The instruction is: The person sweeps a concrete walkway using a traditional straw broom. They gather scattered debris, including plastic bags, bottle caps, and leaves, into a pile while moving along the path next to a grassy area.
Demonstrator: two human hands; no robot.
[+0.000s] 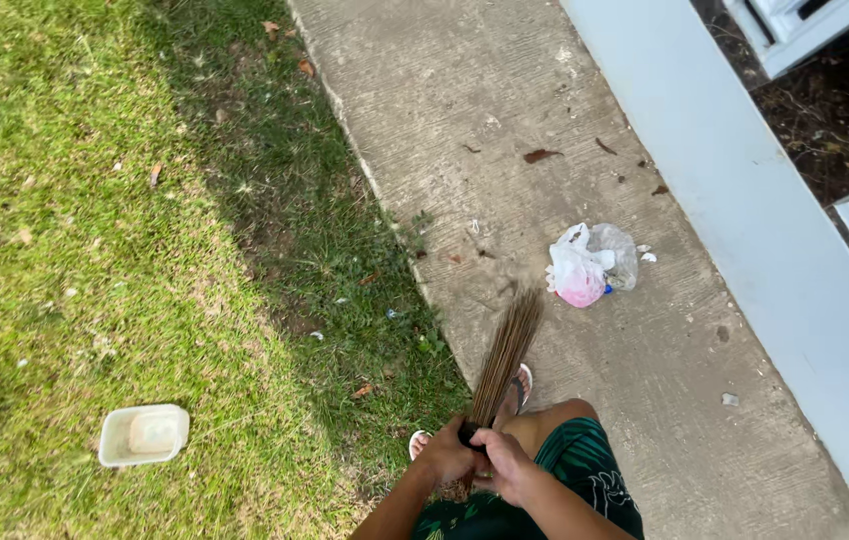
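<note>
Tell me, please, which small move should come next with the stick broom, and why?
Probably a short sweep toward the crumpled plastic bag. Both hands, left hand and right hand, grip the stick broom at its bound end, and its tips rest on the concrete path, apart from the bag. Dry leaves lie farther along.

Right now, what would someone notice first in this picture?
Probably the stick broom, gripped at its base by the left hand and right hand at the bottom, bristles pointing along the concrete path. Next, a crumpled plastic bag lying on the path, and a clear plastic container on the grass, lower left.
</note>
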